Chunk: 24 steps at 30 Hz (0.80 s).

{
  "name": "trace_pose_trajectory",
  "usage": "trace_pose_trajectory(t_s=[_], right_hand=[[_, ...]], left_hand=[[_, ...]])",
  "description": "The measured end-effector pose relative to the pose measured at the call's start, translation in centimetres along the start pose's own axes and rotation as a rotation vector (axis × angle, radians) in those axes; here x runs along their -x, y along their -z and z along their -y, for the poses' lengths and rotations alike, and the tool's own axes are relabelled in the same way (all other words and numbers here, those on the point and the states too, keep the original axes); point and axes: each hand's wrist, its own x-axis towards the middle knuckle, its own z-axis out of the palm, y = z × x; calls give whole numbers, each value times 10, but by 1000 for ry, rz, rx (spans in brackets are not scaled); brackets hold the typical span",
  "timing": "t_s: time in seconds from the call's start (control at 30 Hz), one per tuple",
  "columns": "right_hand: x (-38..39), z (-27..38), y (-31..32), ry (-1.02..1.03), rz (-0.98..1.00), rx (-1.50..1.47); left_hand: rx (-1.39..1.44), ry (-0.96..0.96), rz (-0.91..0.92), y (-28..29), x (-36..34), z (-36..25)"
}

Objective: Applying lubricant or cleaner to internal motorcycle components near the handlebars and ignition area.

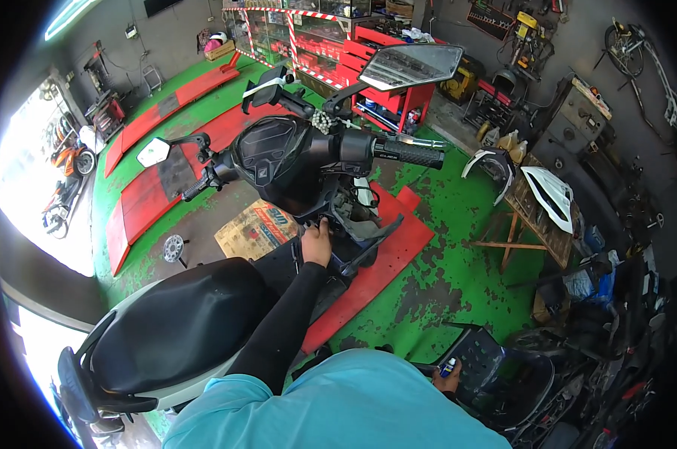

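**Reaching under the scooter's front panel**

Stretching forward in a black sleeve, the left hand has its fingers curled against the open front panel of the scooter, just below the handlebar. The right hand hangs low beside a black crate, pinching a small blue can.

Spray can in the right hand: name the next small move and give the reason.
Probably bring the spray can up toward the scooter's open front panel. The right hand holds it low beside the black crate, while the left hand already reaches into the exposed area under the handlebar.
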Motion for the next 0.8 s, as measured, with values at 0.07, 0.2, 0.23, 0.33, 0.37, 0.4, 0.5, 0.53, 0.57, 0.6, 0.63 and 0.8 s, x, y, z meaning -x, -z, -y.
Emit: trace_pose_trajectory(t_s=[0.07,0.2,0.23,0.33,0.37,0.4,0.5,0.53,0.57,0.6,0.63,0.8], right_hand=[[0,6,4,-27,23,-11],[-5,-6,5,39,-11,-1],[-9,0,4,54,-2,-3],[-13,13,6,9,33,-65],[-14,13,7,20,24,-48],[-15,14,6,32,15,-30],[-12,16,5,36,9,-26],[-12,16,5,38,12,-24],[-12,16,4,63,4,-10],[-12,17,4,87,-3,3],[-13,12,4,85,-3,1],[-6,6,6,-25,9,-70]], left_hand=[[-790,-689,-187,14,1,-4],[-984,-733,5,25,0,-25],[-988,-731,-14,29,-5,-20],[-692,-620,-37,20,-14,0],[-245,-311,12,10,-13,2],[198,2,59,4,-12,3],[259,-14,6,-11,-1,-1],[260,-14,2,-7,-2,0],[182,-35,45,0,-5,0],[104,-56,89,3,-7,1],[102,-56,90,2,-7,-1],[471,167,1,-12,-2,0]])
